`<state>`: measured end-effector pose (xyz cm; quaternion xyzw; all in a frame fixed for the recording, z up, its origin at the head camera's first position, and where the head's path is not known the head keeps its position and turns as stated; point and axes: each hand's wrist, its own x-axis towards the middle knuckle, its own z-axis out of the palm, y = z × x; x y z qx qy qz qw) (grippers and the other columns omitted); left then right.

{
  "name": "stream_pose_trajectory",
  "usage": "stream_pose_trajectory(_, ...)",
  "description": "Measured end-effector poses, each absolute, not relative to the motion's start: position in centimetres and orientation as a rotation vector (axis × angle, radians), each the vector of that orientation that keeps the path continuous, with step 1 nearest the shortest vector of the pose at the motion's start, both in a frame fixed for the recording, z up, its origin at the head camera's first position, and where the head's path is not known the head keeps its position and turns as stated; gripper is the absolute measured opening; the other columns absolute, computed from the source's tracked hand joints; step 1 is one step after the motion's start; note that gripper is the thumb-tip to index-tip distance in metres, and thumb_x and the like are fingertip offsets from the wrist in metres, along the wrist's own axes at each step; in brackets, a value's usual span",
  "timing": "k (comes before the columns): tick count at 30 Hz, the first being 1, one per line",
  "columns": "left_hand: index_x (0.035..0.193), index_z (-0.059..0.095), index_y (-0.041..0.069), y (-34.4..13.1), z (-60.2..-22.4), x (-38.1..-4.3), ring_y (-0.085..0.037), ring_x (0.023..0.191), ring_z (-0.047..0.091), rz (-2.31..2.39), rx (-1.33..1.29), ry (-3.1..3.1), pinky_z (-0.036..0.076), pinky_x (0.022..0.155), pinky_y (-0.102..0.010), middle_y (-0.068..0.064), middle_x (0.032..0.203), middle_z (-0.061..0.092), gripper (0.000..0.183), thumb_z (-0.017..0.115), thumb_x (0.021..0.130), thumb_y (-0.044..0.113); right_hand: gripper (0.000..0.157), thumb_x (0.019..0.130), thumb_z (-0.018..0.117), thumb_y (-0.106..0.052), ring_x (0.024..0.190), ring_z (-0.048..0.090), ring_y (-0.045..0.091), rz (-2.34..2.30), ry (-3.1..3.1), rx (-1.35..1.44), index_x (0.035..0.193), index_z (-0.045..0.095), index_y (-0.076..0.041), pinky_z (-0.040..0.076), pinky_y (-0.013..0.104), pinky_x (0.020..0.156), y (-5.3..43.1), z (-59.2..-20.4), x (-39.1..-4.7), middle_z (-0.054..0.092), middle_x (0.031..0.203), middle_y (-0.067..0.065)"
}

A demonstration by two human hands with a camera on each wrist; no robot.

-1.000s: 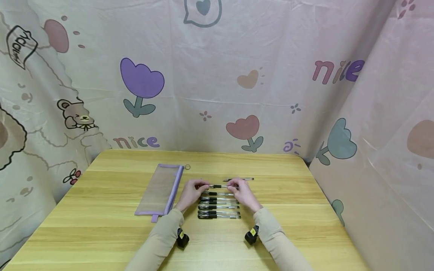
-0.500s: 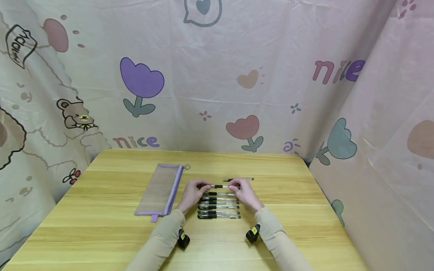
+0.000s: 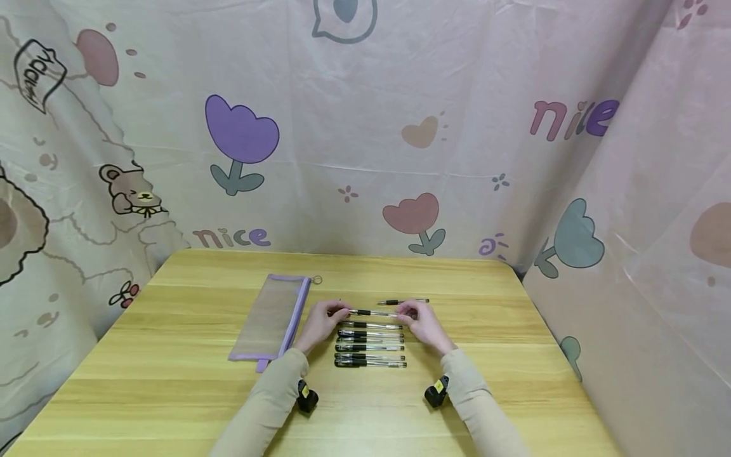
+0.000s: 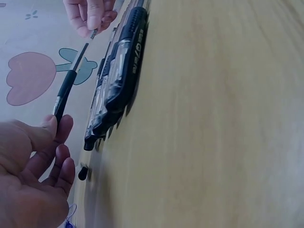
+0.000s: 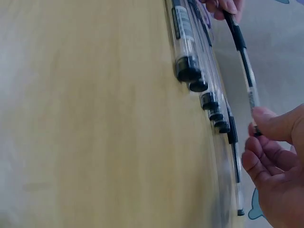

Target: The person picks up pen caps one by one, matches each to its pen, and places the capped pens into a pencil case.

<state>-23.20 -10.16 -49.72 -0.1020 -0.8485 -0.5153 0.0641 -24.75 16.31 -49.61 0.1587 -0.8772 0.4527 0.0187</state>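
Note:
A gel pen (image 3: 374,313) with a black grip and clear barrel is held level above the table between the two hands. My left hand (image 3: 322,324) pinches its grip end between thumb and fingers; the tip is hidden there. At the opposite end, my right hand (image 3: 421,325) pinches the black-ended barrel, plainly seen in the right wrist view with the pen (image 5: 244,61) and the right hand (image 5: 280,152). Just nearer than the held pen, several similar pens (image 3: 368,348) lie in a row on the tabletop, grips to the left.
To the left lies a mesh zip pouch (image 3: 268,317) with lilac edging and a key ring (image 3: 317,280). One more pen (image 3: 394,302) lies behind the right hand. A small black piece (image 4: 83,172) sits near the left hand. Printed cloth (image 3: 342,127) hangs behind the wooden table (image 3: 171,381).
My right hand has shifted right along the held pen, now gripping nearer its end, so more of the barrel shows. The left hand has moved slightly left. The row of pens stays put.

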Motion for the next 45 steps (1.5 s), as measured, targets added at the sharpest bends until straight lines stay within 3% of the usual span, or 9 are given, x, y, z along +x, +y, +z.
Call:
stream_pose_trajectory(6, 0.105, 0.076, 0.003, -10.2, -49.7, -23.3, -0.027, 0.096, 0.070, -1.574, -0.279, -2.582, 0.056, 0.089, -0.043, -0.014, 0.102, 0.077, 0.014, 0.067, 0.094, 0.005, 0.015, 0.085, 0.071, 0.005, 0.084, 0.063, 0.014, 1.375, -2.760, 0.485, 0.098, 0.073, -0.002, 0.052, 0.020, 0.075, 16.8, -49.7, -24.9, 0.072, 0.098, 0.011)
stream_pose_trajectory(11, 0.106, 0.074, -0.001, -10.0, -49.9, -23.4, -0.025, 0.089, 0.072, -1.575, -0.240, -2.591, 0.057, 0.085, -0.040, -0.015, 0.097, 0.077, 0.015, 0.069, 0.093, 0.004, 0.013, 0.086, 0.072, 0.004, 0.087, 0.063, 0.015, 1.327, -2.784, 0.474, 0.094, 0.075, -0.005, 0.052, 0.023, 0.077, 16.8, -50.0, -25.1, 0.073, 0.101, 0.010)
stream_pose_trajectory(18, 0.096, 0.077, 0.006, -9.7, -50.2, -23.5, -0.023, 0.090, 0.068, -1.410, -0.177, -2.654, 0.054, 0.086, -0.041, -0.010, 0.097, 0.077, 0.007, 0.071, 0.091, 0.007, 0.012, 0.086, 0.072, 0.003, 0.083, 0.059, 0.013, 1.190, -2.859, 0.494, 0.089, 0.075, -0.009, 0.050, 0.028, 0.077, 16.5, -50.0, -25.6, 0.073, 0.093, 0.006)
stream_pose_trajectory(25, 0.093, 0.078, 0.006, -9.8, -50.2, -23.7, -0.029, 0.097, 0.070, -1.300, -0.181, -2.672, 0.052, 0.095, -0.048, -0.010, 0.096, 0.078, 0.006, 0.073, 0.090, 0.008, 0.012, 0.087, 0.070, 0.005, 0.078, 0.059, 0.011, 1.087, -2.893, 0.596, 0.089, 0.074, -0.005, 0.051, 0.025, 0.072, 16.3, -49.6, -25.9, 0.073, 0.089, 0.006)
stream_pose_trajectory(45, 0.090, 0.079, 0.008, -9.8, -50.3, -23.8, -0.025, 0.089, 0.071, -1.211, -0.163, -2.717, 0.054, 0.089, -0.044, -0.008, 0.091, 0.078, 0.004, 0.076, 0.087, 0.007, 0.010, 0.088, 0.070, 0.003, 0.075, 0.056, 0.009, 1.108, -2.931, 0.604, 0.091, 0.074, -0.006, 0.047, 0.021, 0.070, 16.3, -49.4, -25.9, 0.071, 0.085, 0.005)
